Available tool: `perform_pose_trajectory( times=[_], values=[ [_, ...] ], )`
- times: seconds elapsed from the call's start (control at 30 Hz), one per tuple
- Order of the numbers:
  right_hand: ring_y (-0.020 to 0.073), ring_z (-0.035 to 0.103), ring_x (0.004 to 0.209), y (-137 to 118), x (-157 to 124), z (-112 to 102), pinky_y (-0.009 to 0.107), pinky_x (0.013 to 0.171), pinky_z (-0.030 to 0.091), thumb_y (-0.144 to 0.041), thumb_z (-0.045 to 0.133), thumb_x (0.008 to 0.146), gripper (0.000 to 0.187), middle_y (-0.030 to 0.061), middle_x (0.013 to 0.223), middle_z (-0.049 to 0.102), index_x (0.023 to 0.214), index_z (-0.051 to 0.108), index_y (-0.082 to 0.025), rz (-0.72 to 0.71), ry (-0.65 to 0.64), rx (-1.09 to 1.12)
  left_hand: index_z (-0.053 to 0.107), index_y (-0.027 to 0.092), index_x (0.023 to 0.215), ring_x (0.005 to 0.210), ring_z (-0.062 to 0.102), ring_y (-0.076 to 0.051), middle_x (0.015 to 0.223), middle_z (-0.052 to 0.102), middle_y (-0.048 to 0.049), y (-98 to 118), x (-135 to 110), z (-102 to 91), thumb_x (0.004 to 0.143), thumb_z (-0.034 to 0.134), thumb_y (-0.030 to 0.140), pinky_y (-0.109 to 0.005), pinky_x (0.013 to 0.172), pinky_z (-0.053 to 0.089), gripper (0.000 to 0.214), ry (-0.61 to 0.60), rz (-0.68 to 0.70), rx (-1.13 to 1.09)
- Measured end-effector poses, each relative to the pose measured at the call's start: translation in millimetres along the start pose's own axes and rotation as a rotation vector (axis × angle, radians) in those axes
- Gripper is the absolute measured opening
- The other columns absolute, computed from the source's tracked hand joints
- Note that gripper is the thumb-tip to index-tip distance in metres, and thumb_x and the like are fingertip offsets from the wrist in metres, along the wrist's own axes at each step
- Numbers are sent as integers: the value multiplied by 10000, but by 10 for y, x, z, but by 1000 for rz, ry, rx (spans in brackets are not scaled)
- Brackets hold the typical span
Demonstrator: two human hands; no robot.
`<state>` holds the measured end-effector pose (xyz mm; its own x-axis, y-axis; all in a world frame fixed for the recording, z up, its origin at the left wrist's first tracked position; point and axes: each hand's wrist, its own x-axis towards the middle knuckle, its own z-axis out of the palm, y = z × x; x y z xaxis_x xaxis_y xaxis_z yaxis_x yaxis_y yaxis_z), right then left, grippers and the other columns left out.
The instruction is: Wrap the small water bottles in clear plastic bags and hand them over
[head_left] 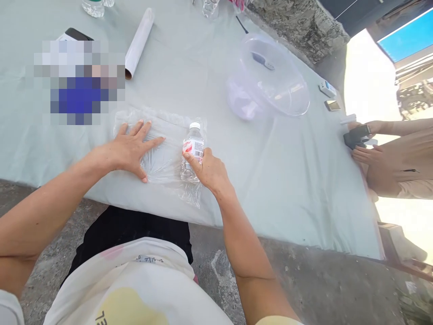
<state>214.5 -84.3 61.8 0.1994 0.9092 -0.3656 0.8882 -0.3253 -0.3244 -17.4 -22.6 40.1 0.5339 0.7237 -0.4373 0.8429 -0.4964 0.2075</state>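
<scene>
My left hand (133, 146) lies with its fingers spread on a sheet of clear plastic wrap (165, 160), which is wrinkled over the table. A small clear water bottle (193, 146) with a white cap and a red and white label is on the right part of the wrap. Around the bottle's lower right side my right hand (211, 169) is closed, the thumb across its front. The fingers behind the bottle are mostly hidden.
A pale green cloth covers the table (270, 180). Beyond the wrap are a white roll (140, 43) and a clear plastic basin (275, 76) with a lilac bag (243, 97) beside it. A person's hands (368, 140) hold a dark object at the right edge.
</scene>
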Motion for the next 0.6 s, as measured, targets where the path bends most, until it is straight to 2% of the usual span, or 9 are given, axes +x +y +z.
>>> perform_pose_trajectory(
  times=[0.17, 0.27, 0.33, 0.37, 0.4, 0.47, 0.53, 0.6],
  values=[
    [243, 625, 625, 221, 41, 19, 343, 601, 424, -816, 262, 903, 613, 35, 684, 640, 845, 489, -249, -30, 51, 105, 168, 327, 1622, 1570, -50, -397, 1711, -116, -125, -322, -314, 127, 630, 810, 605, -615, 1212, -45, 1215, 32, 31, -5],
    [214, 642, 655, 336, -95, 50, 346, 651, 461, -669, 371, 961, 466, 26, 750, 677, 842, 526, -247, -27, 241, 232, 123, 339, 1626, 1580, -41, -345, 1718, -93, -93, -465, -534, 110, 701, 739, 632, -567, 1230, -31, 1149, -20, 33, -64],
    [203, 648, 700, 310, -273, 117, 347, 683, 489, -545, 446, 971, 330, 32, 825, 698, 872, 551, -249, -103, 396, 269, 128, 356, 1623, 1584, -25, -313, 1726, -53, -51, -511, -623, 46, 800, 605, 689, -540, 1240, -9, 1008, -42, 31, -156],
    [199, 650, 725, 255, -371, 169, 346, 698, 501, -490, 445, 982, 284, 38, 850, 704, 886, 566, -252, -180, 428, 271, 151, 364, 1619, 1586, -4, -296, 1729, -19, -29, -519, -640, 8, 858, 504, 709, -533, 1242, 1, 906, -45, 26, -204],
    [198, 654, 758, 174, -463, 233, 347, 720, 512, -445, 426, 998, 265, 45, 880, 710, 905, 584, -253, -278, 419, 267, 187, 371, 1612, 1587, 23, -278, 1729, 25, -10, -516, -640, -28, 909, 395, 713, -528, 1243, 7, 809, -42, 18, -246],
    [206, 662, 858, -45, -603, 396, 356, 785, 528, -401, 427, 1016, 252, 70, 985, 724, 992, 625, -247, -504, 289, 235, 260, 363, 1595, 1583, 84, -250, 1721, 118, 5, -485, -599, -80, 968, 227, 687, -518, 1246, 22, 707, -10, -2, -277],
    [245, 641, 981, -280, -671, 592, 393, 852, 526, -388, 528, 989, 248, 115, 1141, 702, 1133, 632, -215, -662, 169, 151, 312, 326, 1581, 1573, 141, -247, 1706, 188, -17, -434, -537, -96, 980, 188, 671, -515, 1248, 31, 704, 33, -28, -229],
    [270, 615, 1008, -460, -705, 791, 412, 844, 519, -315, 598, 956, 271, 141, 1197, 669, 1196, 625, -192, -730, 95, 30, 340, 292, 1570, 1561, 175, -262, 1698, 209, -39, -388, -486, -81, 982, 225, 660, -520, 1248, 20, 703, 66, -56, -144]
  ],
)
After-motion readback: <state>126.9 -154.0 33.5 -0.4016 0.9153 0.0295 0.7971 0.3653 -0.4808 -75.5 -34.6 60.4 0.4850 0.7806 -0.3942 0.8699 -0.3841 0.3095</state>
